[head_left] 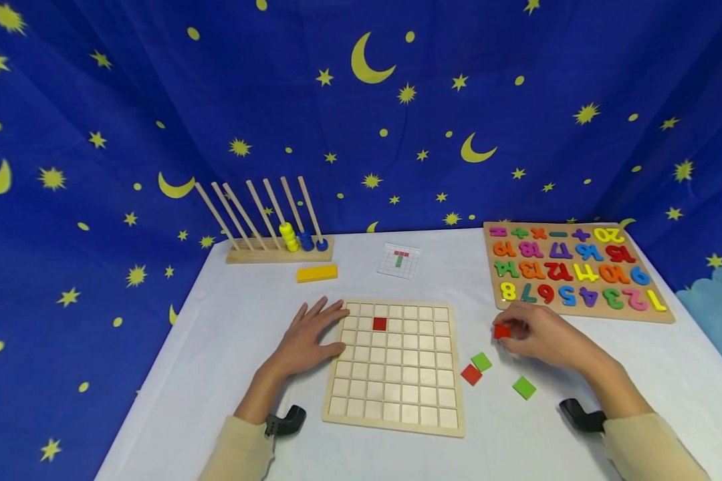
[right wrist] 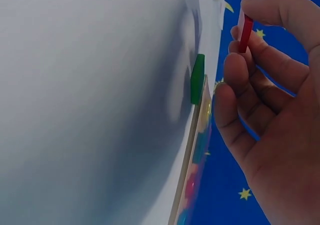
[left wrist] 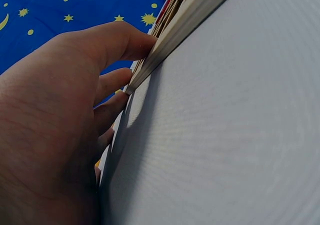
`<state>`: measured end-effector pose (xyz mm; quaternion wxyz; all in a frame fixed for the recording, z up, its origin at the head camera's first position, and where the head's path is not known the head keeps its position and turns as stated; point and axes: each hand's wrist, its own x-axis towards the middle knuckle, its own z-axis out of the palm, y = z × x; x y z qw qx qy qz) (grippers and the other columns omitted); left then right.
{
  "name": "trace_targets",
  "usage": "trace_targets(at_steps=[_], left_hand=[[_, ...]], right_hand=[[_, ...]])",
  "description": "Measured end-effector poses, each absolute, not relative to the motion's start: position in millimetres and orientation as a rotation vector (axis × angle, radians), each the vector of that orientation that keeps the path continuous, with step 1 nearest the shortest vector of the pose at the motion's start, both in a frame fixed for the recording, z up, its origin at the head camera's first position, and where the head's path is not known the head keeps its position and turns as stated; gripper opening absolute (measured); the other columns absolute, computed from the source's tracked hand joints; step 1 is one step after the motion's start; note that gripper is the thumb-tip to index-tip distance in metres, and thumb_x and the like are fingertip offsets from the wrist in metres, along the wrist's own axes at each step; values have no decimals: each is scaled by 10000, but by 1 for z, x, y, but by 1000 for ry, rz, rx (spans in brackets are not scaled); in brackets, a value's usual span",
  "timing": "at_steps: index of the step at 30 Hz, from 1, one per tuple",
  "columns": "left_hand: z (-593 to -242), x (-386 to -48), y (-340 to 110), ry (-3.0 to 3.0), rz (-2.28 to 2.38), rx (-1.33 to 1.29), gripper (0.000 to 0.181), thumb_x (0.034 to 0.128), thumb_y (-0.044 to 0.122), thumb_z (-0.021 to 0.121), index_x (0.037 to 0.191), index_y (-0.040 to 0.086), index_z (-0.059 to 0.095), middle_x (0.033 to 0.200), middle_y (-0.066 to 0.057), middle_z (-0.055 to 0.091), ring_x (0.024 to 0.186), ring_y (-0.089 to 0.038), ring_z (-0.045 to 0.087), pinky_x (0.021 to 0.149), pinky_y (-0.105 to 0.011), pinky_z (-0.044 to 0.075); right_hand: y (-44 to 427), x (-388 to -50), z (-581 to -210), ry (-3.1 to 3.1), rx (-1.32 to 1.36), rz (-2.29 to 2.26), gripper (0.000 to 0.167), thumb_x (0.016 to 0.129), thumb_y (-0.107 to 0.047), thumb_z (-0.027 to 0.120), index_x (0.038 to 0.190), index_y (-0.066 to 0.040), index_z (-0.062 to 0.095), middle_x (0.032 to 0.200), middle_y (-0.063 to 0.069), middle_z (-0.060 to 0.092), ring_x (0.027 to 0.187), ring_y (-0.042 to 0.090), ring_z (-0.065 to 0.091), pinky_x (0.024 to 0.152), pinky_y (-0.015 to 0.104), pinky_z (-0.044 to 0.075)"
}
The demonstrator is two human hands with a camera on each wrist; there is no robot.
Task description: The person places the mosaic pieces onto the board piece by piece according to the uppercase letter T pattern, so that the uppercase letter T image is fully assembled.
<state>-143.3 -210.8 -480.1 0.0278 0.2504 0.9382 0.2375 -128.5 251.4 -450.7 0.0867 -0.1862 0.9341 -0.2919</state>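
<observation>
A pale wooden grid board [head_left: 394, 429] lies in the middle of the table, with one red square tile [head_left: 380, 324] in a cell of its second row. My left hand [head_left: 307, 339] rests at the board's left edge, thumb and fingers spread and touching the rim. Between thumb and fingers my right hand [head_left: 538, 333] pinches another red tile [head_left: 502, 331], raised off the table to the right of the board. The right wrist view shows this red tile [right wrist: 245, 34] edge-on. Below that hand lie a loose red tile [head_left: 472, 375] and two green tiles [head_left: 524, 387].
A number puzzle board [head_left: 493, 267] stands at the back right. Behind the grid are a pattern card [head_left: 399, 260] with a red and green T shape, a yellow block [head_left: 317, 274] and a peg stand [head_left: 279, 256] with beads. A starry blue cloth [head_left: 313, 113] hangs behind.
</observation>
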Motion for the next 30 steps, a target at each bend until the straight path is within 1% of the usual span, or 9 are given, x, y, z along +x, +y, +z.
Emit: trace_targets(at_steps=[3,7,12,20,26,30], left_hand=[[-481,-143,-211,2897,747,779,644,862,445,668,1439,245,464,1529,69,324,1442,-236,151,1150,-502,17],[-481,-143,-211,2897,750,768,644,860,447,670,1439,253,464,1528,71,326,1443,-228,147,1152,-493,16],[-482,-144,-211,2896,740,758,641,864,454,658,1441,262,459,1529,66,327,1445,-218,140,1153,-487,18],[-482,-144,-211,2892,721,750,646,862,460,657,1443,264,457,1531,81,317,1445,-211,133,1154,-475,10],[-482,-144,-211,2891,730,762,648,859,458,662,1442,261,457,1530,66,326,1446,-214,132,1153,-483,11],[-483,-145,-211,2889,718,751,651,863,473,651,1448,273,447,1533,86,312,1447,-195,118,1155,-465,1]], right_hand=[[247,-132,-450,2780,-567,-879,283,764,-176,774,1034,-162,690,851,-55,576,778,161,501,622,256,462],[240,-137,-449,2766,-558,-885,284,770,-185,774,1039,-163,688,830,-50,568,766,167,500,609,261,450],[232,-142,-448,2758,-560,-850,291,768,-207,777,1044,-164,698,842,-52,563,778,161,487,618,272,442],[219,-152,-451,2736,-635,-895,289,759,-180,790,1036,-163,709,853,-64,571,765,150,500,629,276,462],[205,-158,-450,2712,-643,-910,287,765,-201,788,1038,-169,708,862,-67,581,773,153,504,642,288,469],[195,-163,-449,2698,-671,-923,282,775,-216,786,1041,-164,710,876,-70,591,776,150,519,661,290,481]])
